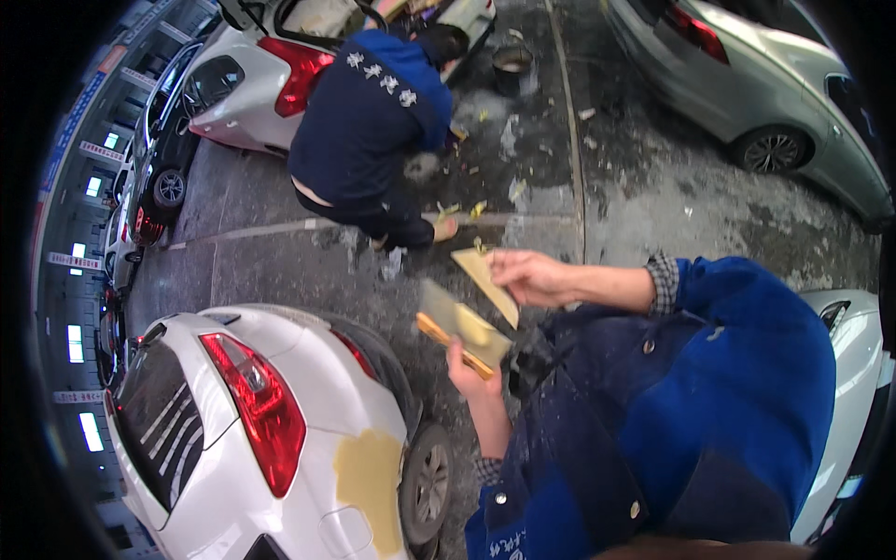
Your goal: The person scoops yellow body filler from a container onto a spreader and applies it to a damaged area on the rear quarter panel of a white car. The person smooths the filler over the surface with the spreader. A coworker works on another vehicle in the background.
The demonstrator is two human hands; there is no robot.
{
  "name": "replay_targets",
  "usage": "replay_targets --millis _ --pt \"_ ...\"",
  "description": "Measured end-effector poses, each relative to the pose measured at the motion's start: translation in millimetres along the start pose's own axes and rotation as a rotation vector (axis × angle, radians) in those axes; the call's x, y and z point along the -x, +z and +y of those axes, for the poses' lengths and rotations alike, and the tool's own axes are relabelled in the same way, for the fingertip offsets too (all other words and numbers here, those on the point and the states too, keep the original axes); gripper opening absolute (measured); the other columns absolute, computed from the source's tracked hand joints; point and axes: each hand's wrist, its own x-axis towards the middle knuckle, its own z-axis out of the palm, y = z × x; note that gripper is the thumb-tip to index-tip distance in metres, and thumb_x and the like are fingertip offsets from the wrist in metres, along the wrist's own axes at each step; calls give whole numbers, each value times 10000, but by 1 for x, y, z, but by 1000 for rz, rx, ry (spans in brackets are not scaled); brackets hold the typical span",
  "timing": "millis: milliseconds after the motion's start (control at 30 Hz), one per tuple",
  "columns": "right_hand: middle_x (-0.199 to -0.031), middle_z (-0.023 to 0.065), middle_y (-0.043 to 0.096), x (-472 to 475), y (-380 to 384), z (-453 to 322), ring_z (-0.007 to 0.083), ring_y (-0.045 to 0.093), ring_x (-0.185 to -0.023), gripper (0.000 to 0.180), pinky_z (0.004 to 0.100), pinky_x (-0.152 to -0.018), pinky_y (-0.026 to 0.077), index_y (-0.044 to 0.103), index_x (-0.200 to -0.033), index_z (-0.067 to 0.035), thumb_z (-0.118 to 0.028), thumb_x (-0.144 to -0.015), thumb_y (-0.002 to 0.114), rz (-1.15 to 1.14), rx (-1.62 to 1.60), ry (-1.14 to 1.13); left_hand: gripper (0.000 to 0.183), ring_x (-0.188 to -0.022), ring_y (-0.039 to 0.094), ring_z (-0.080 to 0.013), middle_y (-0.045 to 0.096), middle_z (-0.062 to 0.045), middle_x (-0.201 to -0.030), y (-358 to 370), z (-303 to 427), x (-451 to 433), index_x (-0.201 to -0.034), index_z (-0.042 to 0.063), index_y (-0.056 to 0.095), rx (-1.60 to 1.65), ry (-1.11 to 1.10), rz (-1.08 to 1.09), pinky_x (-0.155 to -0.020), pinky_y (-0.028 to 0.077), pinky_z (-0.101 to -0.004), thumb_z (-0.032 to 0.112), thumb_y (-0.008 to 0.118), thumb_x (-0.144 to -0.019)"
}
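My left hand [474, 371] grips the orange edge of a wide flat scraper [435, 308], whose pale grey blade carries a mound of yellow body filler [476, 330]. Just above it, my right hand [526, 276] pinches a flat cream-yellow spreader [483, 283] between thumb and fingers. A small gap separates the two tools, and a bit of yellow filler sticks up at the spreader's far end. To the lower left stands a white car [315, 399]. A smooth yellow filler patch [367, 490] covers its rear quarter panel, beside the wheel [428, 483].
Ahead, a co-worker [371, 133] bends beside another white car [241, 105] with its rear lid raised. A dark bucket [513, 61] stands on the stained concrete floor [644, 224], among scraps. A silver car [763, 91] is at upper right; another light-coloured car [850, 350] is behind me.
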Motion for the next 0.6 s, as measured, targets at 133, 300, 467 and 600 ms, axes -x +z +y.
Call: replay_targets --millis 133,300,467,600 --pt "-1328 73 613 3 3 -3 137 575 -1280 460 317 -1082 475 445 -1485 -23 -51 -1040 560 -183 113 256 401 -1204 655 -252 670 -118 -1297 13 9 1 -1401 8 554 -46 -67 -110 -1037 524 -442 250 504 -1085" --pt "-1290 69 671 8 -6 -2 129 660 -1175 482 304 -1026 523 488 -1458 -9 0 -994 619 -352 403 412 374 -1111 705 -248 708 -95 -1246 1 61 -5 -1382 33 587 124 23 -115 -969 570 -422 220 593 -1057" --pt "-1255 84 693 -1 7 -14 180 673 -1188 508 358 -1014 562 532 -1427 -17 58 -943 669 2 431 -20 371 -1182 667 -252 663 -116 -1296 -7 89 8 -1375 9 565 31 241 -73 -994 552 -426 125 612 -1026" --pt "-1076 52 657 -10 45 -33 227 661 -1017 466 361 -1011 544 804 -1144 -123 140 -771 709 -294 1282 -856 376 -1161 665 -252 652 -138 -1280 -5 95 18 -1378 -46 520 -161 326 -78 -983 553 -401 58 605 -1027"
